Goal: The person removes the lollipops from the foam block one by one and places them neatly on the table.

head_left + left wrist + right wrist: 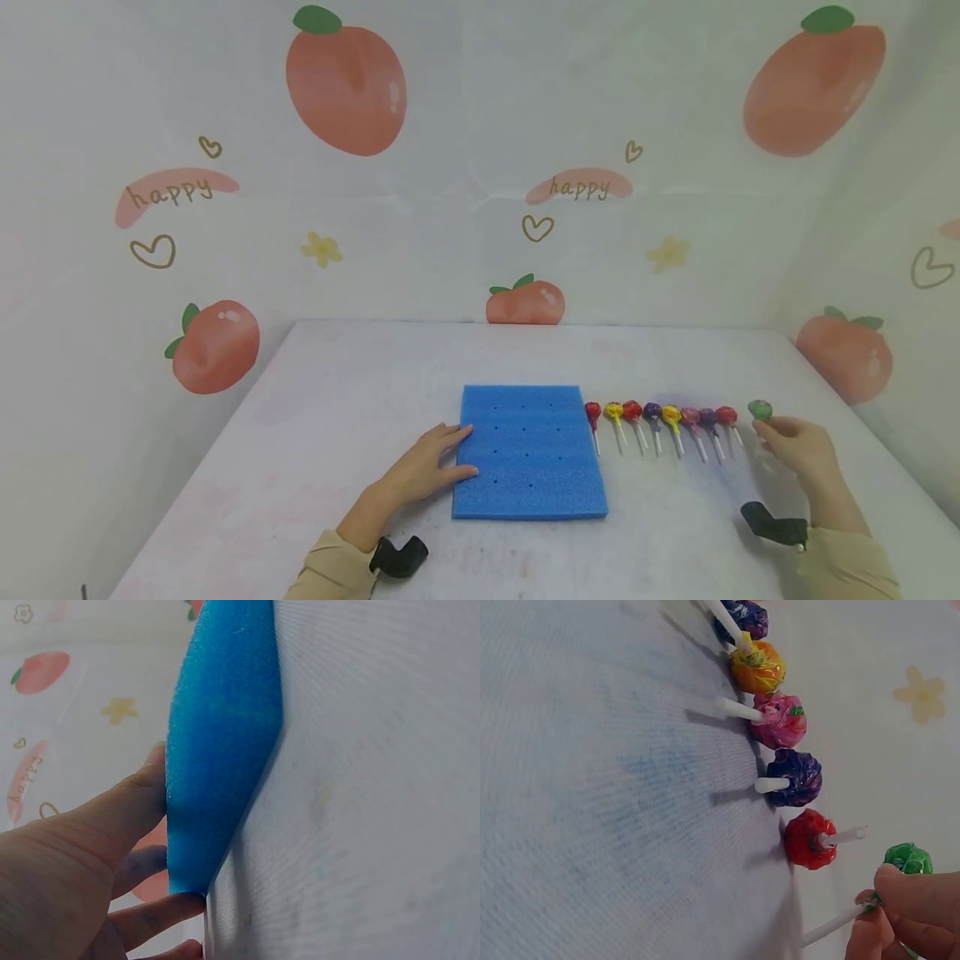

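Note:
A blue foam block (528,500) with several small holes in its top lies on the table. My left hand (420,467) rests on its left edge, thumb and fingers spread along the side; the left wrist view shows the fingers against the foam's side (221,750). At the right, my right hand (798,446) pinches a green lollipop (909,859) just below its wrapped head, the white stick pointing away from the fingers. The nearest lollipop to this hand is a red one (810,840), at the right end of a row.
Several wrapped lollipops stretch right from the foam, including yellow (671,417), purple (652,412) and pink (691,417) ones, sticks toward me. The white table (337,375) meets a fruit-printed backdrop (450,233) behind. A black wrist mount (401,557) sits on each forearm.

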The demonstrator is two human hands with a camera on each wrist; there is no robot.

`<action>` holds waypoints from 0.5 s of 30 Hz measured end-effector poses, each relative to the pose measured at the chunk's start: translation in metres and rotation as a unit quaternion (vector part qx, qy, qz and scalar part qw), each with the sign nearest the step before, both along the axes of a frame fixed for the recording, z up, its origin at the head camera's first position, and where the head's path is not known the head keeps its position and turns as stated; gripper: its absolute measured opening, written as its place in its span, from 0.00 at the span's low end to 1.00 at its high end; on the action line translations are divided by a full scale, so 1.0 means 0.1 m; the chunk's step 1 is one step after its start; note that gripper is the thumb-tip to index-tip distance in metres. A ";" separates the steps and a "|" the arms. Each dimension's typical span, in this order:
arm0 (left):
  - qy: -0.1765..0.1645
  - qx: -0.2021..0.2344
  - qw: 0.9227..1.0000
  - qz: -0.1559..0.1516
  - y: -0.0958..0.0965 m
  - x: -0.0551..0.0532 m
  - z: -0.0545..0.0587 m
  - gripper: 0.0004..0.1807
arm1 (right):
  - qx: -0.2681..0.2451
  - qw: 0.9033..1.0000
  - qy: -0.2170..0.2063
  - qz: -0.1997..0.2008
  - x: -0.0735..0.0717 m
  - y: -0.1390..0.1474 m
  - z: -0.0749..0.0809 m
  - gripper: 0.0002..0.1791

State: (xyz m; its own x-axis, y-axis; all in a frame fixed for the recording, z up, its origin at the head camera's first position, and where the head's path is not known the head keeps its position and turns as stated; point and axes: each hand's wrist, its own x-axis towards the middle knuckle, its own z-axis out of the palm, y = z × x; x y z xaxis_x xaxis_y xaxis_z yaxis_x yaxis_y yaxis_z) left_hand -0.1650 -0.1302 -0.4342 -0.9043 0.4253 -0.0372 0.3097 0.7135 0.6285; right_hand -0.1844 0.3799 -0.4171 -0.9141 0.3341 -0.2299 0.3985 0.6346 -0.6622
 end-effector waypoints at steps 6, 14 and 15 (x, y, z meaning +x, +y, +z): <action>-0.001 0.003 1.000 0.000 0.01 0.00 0.01 0.37 | -0.010 1.000 -0.027 -0.006 0.00 -0.01 -0.03 0.40; -0.002 0.002 1.000 0.000 0.01 0.00 0.00 0.37 | 0.000 0.999 -0.035 -0.013 0.00 -0.05 -0.01 0.38; -0.001 0.001 1.000 0.000 0.01 0.00 -0.01 0.37 | 0.004 0.999 -0.032 -0.013 0.00 -0.05 -0.01 0.37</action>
